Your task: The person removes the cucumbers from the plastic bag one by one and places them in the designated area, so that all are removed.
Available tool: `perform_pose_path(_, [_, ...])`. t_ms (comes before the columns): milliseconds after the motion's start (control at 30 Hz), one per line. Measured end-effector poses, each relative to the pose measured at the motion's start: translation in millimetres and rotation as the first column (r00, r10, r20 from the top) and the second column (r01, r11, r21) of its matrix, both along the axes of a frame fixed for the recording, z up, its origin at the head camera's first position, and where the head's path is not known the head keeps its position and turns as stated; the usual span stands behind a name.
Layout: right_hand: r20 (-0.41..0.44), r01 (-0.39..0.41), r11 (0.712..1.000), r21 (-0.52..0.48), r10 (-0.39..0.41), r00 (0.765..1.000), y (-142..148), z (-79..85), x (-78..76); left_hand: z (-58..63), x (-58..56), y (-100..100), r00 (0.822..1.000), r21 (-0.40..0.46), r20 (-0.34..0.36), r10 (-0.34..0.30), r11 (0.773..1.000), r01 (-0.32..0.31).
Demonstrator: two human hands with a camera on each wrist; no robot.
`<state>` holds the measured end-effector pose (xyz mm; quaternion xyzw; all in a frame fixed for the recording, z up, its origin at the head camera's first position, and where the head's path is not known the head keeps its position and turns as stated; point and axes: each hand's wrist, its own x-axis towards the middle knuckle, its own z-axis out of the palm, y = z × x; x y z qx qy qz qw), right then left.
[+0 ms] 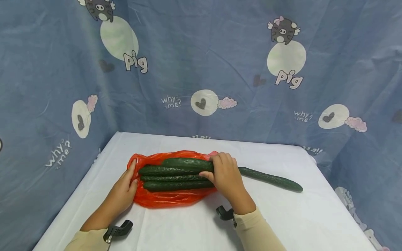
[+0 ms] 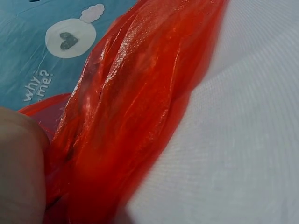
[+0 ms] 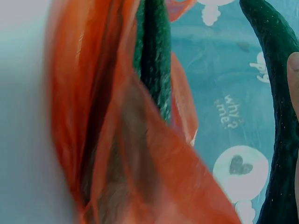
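Observation:
Several dark green cucumbers [image 1: 176, 185] lie side by side in an open red plastic bag [image 1: 166, 202] on the table. My left hand [image 1: 124, 188] holds the bag's left edge, thumb toward me; in the left wrist view part of that hand [image 2: 21, 168] shows against the red plastic. My right hand [image 1: 227, 177] grips the right part of the uppermost cucumber [image 1: 185, 162], its far end hidden under the palm. In the right wrist view, the thumb lies along the gripped cucumber [image 3: 279, 93], which stands apart from the cucumbers [image 3: 156, 56] in the bag.
Another cucumber [image 1: 273, 180] lies on the white tablecloth [image 1: 301, 216], right of my right hand, slanting toward me. A blue printed curtain [image 1: 201, 62] hangs behind the table and along both sides. Dark wrist mounts [image 1: 118, 230] stick out from both sleeves.

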<state>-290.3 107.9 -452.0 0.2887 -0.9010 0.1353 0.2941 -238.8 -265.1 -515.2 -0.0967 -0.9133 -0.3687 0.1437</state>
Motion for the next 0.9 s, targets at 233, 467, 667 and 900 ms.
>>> perform_pose_path(233, [-0.012, 0.014, 1.000, 0.008, -0.014, 1.000, 12.6, -7.1, 0.9, -1.5, 1.1, 0.1, 1.000, 0.002, 0.022, -0.008, 1.000, 0.008])
perform_pose_path(467, [-0.005, 0.019, 1.000, 0.008, -0.019, 1.000, 24.0, -9.2, -1.2, -0.2, -0.8, 0.2, 1.000, 0.009, 0.029, -0.009, 1.000, 0.008])
perform_pose_path(667, [0.023, 0.033, 0.999, 0.024, -0.033, 0.999, 33.7, -13.0, -2.5, -0.2, -0.5, -0.5, 0.999, 0.004, 0.033, -0.009, 1.000, 0.009])
perform_pose_path(900, [0.021, 0.046, 0.996, 0.070, -0.047, 0.999, 45.9, -15.1, -3.4, -1.4, -1.5, 0.7, 1.000, 0.007, 0.026, -0.013, 1.000, 0.013])
